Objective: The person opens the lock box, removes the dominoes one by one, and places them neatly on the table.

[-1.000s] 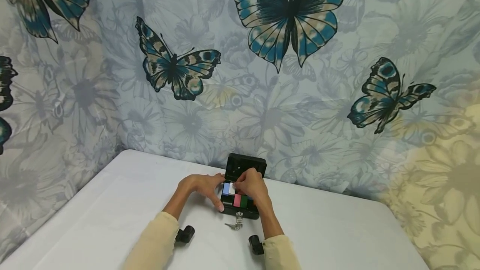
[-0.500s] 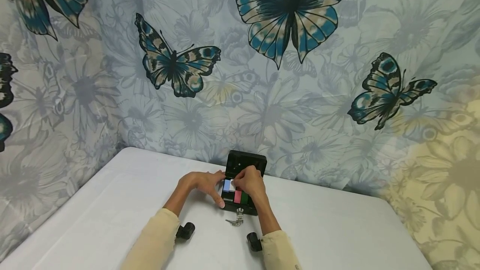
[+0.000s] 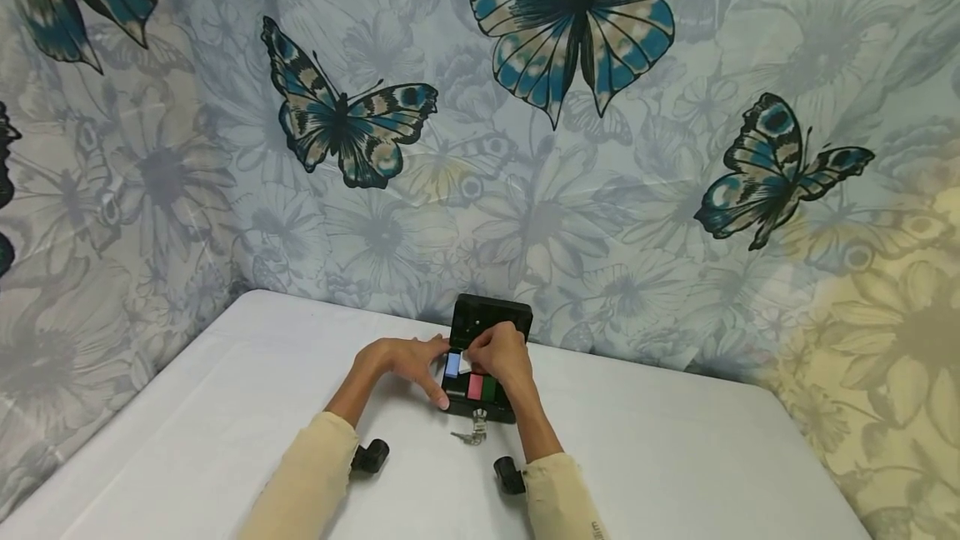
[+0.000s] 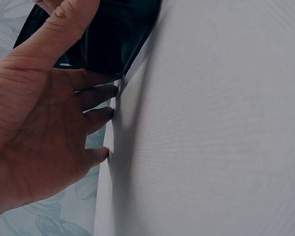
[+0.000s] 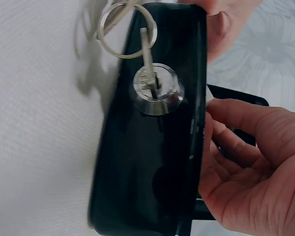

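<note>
A small black lockable cash box stands with its lid raised. Inside lie a light blue piece, a pink piece and a dark green piece. My left hand spreads along the box's left side, thumb at the front corner and fingers toward the back. Those fingers look fairly straight in the left wrist view. Over the tray, my right hand pinches a flat white piece between thumb and finger; my hand hides part of it and the compartments on the right.
A key on a ring sits in the silver lock on the box's front, and the keys hang over the white table. Right behind the box rises a butterfly-patterned cloth wall. Black wrist cameras show at both sleeves.
The white piece beside the light blue one has tilted up slightly in my right fingers. My left hand stays at the box's side. The whole view has shifted a little.
</note>
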`<state>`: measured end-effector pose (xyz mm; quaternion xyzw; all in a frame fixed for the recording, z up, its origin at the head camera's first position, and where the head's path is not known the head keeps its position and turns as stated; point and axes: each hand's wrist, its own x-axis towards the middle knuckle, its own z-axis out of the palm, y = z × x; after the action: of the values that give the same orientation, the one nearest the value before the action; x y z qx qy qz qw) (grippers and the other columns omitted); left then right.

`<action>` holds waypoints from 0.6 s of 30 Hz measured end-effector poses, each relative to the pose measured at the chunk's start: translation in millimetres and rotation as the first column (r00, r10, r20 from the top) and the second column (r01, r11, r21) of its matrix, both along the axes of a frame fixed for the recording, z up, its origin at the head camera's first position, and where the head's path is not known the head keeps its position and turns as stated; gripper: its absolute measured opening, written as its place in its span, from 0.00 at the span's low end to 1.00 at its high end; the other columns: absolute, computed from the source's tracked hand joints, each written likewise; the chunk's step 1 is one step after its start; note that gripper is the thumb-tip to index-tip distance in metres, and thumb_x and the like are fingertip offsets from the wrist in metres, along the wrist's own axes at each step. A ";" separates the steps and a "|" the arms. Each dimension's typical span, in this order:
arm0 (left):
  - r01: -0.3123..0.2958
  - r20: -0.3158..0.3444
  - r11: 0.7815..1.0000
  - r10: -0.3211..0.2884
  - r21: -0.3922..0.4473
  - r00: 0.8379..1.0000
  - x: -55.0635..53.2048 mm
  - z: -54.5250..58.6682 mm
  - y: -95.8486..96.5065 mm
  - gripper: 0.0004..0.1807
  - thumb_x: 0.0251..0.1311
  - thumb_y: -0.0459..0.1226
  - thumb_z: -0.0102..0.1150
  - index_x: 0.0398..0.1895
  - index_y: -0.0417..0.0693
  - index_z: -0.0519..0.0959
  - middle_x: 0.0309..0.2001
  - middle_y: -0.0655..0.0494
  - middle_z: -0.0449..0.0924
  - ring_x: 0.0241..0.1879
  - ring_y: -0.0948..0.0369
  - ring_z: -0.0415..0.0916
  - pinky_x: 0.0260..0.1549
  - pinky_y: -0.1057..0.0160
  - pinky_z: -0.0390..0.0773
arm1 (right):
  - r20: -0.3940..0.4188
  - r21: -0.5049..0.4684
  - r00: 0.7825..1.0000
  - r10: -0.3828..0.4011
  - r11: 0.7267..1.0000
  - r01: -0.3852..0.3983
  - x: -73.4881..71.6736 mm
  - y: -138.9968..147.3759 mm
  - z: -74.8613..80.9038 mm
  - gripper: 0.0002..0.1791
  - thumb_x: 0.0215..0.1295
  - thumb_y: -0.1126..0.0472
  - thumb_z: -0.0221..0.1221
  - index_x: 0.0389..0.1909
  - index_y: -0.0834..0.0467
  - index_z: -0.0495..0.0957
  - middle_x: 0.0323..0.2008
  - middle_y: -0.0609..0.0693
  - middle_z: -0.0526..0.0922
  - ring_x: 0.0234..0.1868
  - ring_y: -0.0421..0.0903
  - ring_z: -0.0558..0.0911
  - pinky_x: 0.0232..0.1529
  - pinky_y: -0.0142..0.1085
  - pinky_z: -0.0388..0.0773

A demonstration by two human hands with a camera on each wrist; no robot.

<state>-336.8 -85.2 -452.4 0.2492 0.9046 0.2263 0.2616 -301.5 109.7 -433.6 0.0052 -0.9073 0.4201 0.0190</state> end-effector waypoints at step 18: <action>0.029 -0.004 1.000 -0.029 0.004 1.000 0.5 1.9 -3.6 0.66 0.48 0.61 0.78 0.84 0.43 0.53 0.85 0.40 0.44 0.84 0.35 0.43 0.82 0.37 0.51 | 0.030 -0.164 0.998 0.053 0.985 -0.047 6.9 14.4 25.8 0.03 0.62 0.69 0.71 0.30 0.66 0.88 0.27 0.58 0.89 0.21 0.41 0.86 0.31 0.37 0.89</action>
<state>-336.2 -88.8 -450.5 0.2631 0.9009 0.2238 0.2627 -294.6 124.1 -407.8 0.0192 -0.8695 0.4935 -0.0067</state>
